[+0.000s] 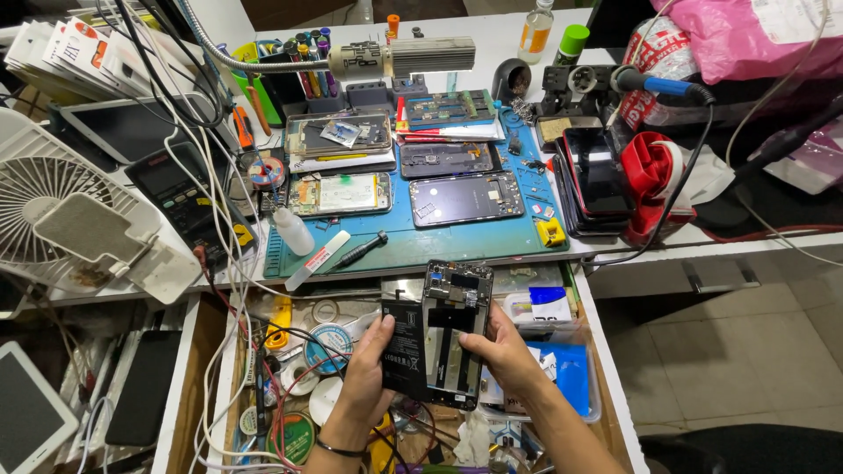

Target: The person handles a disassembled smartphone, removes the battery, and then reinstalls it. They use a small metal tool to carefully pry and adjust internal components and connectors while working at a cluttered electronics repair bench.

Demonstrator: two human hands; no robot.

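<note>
Black and thin, the battery [406, 347] sits pinched in the left hand [367, 382], touching the opened phone frame [457, 333] gripped by the right hand [505, 351]. Both seem light, stiff, fragile; hold by edges.

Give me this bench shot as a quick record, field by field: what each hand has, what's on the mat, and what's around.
left hand: left hand grips the black battery, lifted partly out of the phone
right hand: right hand supports the opened phone frame from its right edge
where held: above an open drawer full of wires and tape rolls
blue mat: several opened phones, a screwdriver, a small white bottle
left of bench: white fan, black multimeter
right of bench: blue-handled soldering iron, stack of phones
</note>
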